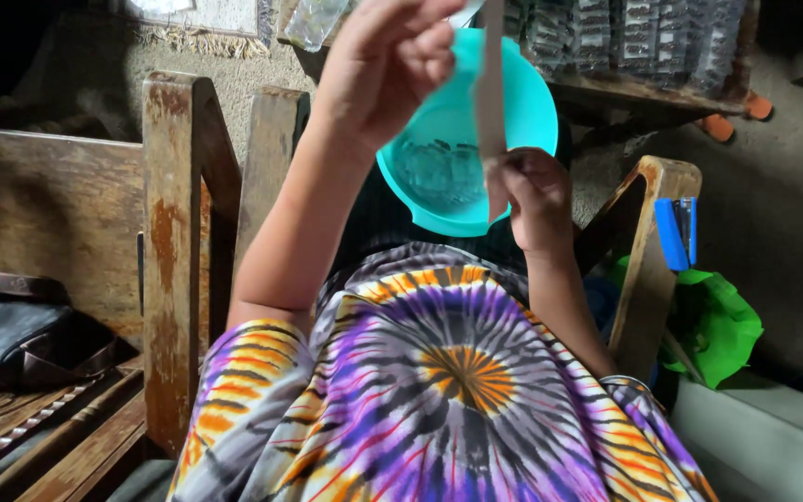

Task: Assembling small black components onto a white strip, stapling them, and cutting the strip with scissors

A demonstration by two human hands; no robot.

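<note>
Tie-dye cloth (439, 381) on lap, both hands' fingers pinching a paper strip (491, 93), teal bowl (532, 102) beyond

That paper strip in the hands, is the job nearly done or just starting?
Done, it seems: a row of small clear packets hangs on the wooden rail behind. In hand: the left hand and right hand hold a long paper strip upright between them. Left: more small clear packets lie in the teal bowl, and the blue stapler sits untouched on the chair arm.
</note>
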